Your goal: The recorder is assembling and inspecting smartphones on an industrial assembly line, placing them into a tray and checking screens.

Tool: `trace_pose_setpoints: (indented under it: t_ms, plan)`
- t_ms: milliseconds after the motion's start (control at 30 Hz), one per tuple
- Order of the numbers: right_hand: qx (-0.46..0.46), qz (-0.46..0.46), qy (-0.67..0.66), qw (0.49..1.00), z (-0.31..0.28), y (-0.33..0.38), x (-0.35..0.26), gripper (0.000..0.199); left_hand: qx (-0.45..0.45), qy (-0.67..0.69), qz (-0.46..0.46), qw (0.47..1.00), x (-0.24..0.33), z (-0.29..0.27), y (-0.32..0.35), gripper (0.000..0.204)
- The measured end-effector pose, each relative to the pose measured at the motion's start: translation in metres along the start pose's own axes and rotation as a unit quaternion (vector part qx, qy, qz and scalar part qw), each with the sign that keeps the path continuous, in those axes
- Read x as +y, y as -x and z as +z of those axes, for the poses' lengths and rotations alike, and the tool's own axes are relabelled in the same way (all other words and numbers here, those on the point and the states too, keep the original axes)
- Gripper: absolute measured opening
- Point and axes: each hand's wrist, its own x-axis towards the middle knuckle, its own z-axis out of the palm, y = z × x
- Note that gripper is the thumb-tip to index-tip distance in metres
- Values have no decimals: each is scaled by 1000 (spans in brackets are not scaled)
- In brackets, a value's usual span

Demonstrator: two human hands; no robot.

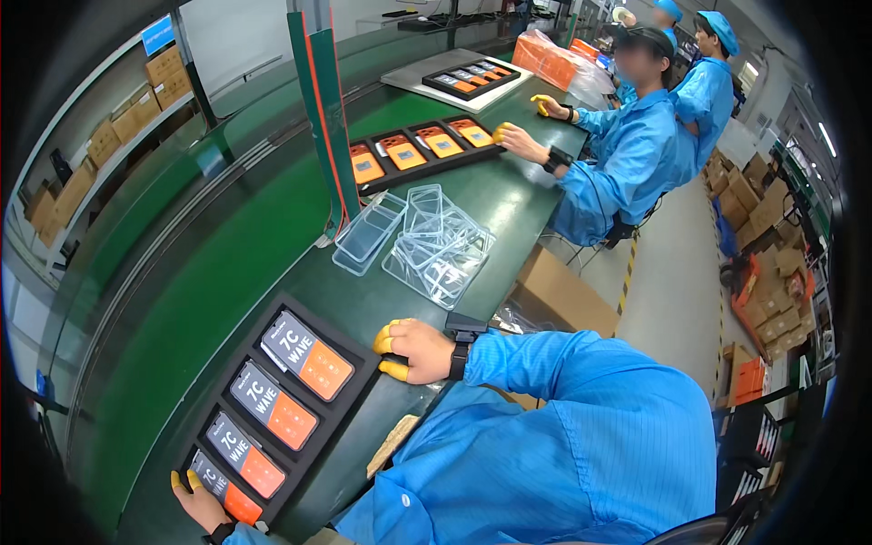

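A black tray (338, 413) lies at a slant on the green bench, holding several phones in a row. Each phone (309, 354) wears a grey and orange printed cover sheet. At the tray's near left end, my left hand (198, 505) grips its edge, with yellow covers on the fingertips; part of the hand is cut off by dark rim and sleeve. My right hand (418, 351), also in yellow fingertip covers and a black wristband, has its fingers curled at the tray's right end. Beyond it lie clear plastic cases (440, 245) in a loose pile.
A green post (325, 118) with red edging rises beside the belt (236, 227). Farther along, a co-worker in blue (627, 154) touches another black tray (427, 168) of orange phones. A cardboard box (563, 295) stands beside the bench. A tan pad (392, 445) lies near my body.
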Motion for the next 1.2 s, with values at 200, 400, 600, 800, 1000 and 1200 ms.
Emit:
trace_pose_setpoints:
  t_ms: [200, 400, 600, 800, 1000, 1200]
  plan:
    - [0, -1, -8, 1000, 1, 0, 1, 22, 4, -6, 10, 1000, -1, -3, 3, 48]
    - [2, 1, 0, 1000, 0, 2, 1, 22, 3, 2, 10, 1000, -1, 2, 1, 47]
    - [-3, -1, -4, 1000, 2, 0, 2, 23, 9, 5, 4, 1000, 2, -2, 5, 47]
    - [-13, 12, 1, 1000, -2, -2, -2, 23, 6, -6, 19, 1000, 0, -1, 4, 47]
    - [-19, 4, 15, 1000, -2, -4, -2, 22, 24, -9, 23, 999, 8, 0, 8, 45]
    - [-28, 4, 20, 999, 1, -5, 0, 21, 40, -16, 18, 999, 21, -2, 16, 43]
